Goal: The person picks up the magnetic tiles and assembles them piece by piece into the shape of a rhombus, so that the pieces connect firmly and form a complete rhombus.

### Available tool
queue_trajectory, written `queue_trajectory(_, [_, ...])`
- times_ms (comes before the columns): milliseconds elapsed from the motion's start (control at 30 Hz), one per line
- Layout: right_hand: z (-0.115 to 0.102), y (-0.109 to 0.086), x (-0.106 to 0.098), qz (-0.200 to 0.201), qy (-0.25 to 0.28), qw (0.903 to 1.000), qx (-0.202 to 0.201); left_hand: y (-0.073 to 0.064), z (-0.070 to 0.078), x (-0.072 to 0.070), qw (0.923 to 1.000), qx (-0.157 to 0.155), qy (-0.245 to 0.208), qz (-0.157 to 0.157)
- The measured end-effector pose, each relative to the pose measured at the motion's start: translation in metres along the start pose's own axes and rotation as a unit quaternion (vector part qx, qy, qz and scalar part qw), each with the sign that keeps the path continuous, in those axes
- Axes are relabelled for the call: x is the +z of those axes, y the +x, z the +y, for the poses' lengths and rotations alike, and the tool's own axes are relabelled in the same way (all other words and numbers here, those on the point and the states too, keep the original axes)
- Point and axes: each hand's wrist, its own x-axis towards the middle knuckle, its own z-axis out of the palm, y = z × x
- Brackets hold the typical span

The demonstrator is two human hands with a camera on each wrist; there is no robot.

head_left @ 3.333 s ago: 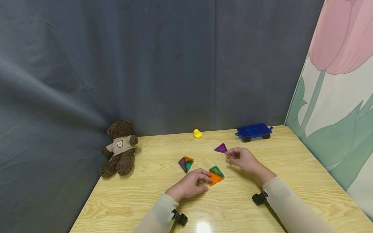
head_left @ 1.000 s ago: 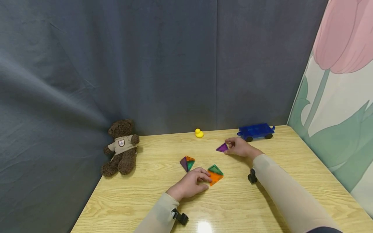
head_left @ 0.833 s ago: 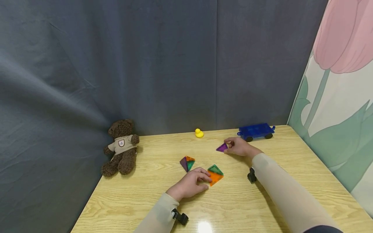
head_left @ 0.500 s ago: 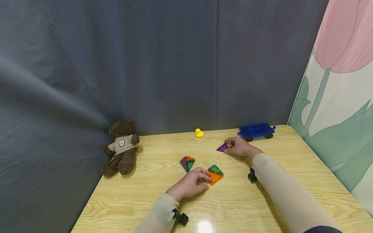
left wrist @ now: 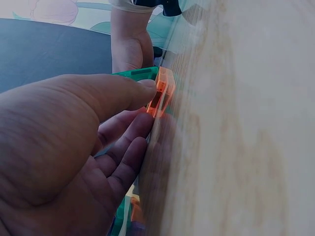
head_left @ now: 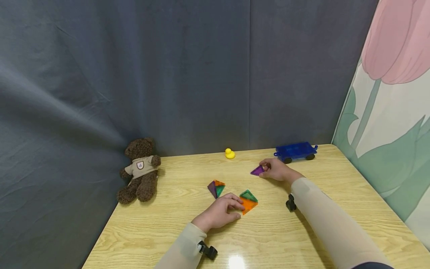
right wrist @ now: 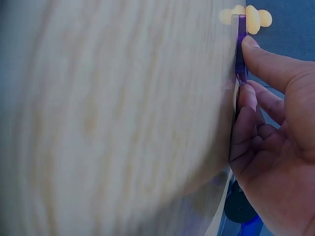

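In the head view, my left hand [head_left: 220,212] rests on the table, its fingertips touching the left side of an orange magnetic tile [head_left: 249,205]. A green triangular magnetic tile [head_left: 248,195] adjoins that orange one along its far side. The left wrist view shows the orange tile [left wrist: 166,81] edge-on beside my thumb, partly covered by it. Farther back, my right hand [head_left: 276,170] pinches a purple triangular magnetic tile [head_left: 257,170] between thumb and fingers. The purple tile [right wrist: 240,46] lies flat, close to the table surface, in the right wrist view.
A purple, orange and green tile group [head_left: 215,189] lies left of centre. Along the back stand a yellow toy duck [head_left: 230,153] and a blue wheeled base [head_left: 295,150]. A brown teddy bear [head_left: 139,170] sits at the left edge, before a dark curtain [head_left: 188,82].
My right hand has moved back to the purple tile and taken hold of it; the tile has shifted very slightly right lately. My left hand stays by the orange tile.
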Motion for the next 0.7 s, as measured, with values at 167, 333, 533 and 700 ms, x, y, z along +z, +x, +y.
queue_trajectory(167, [0.0010, 0.0007, 0.0019, 0.007, -0.006, 0.9999, -0.003, -0.0005, 0.0010, -0.0006, 1.0000, -0.002, -0.004, 0.001])
queue_trajectory(333, [0.0024, -0.0004, 0.0031, 0.023, -0.006, 0.9997, -0.008, 0.0003, 0.0016, -0.0002, 1.0000, -0.002, 0.002, 0.003])
queue_trajectory(533, [-0.0003, -0.0054, 0.0043, 0.017, 0.003, 0.9993, -0.032, 0.0000, 0.0041, -0.0008, 1.0000, -0.006, 0.003, 0.001])
queue_trajectory(700, [-0.0006, -0.0075, 0.0055, 0.020, 0.006, 0.9993, -0.031, 0.0003, 0.0046, -0.0013, 0.9999, -0.009, -0.003, 0.002])
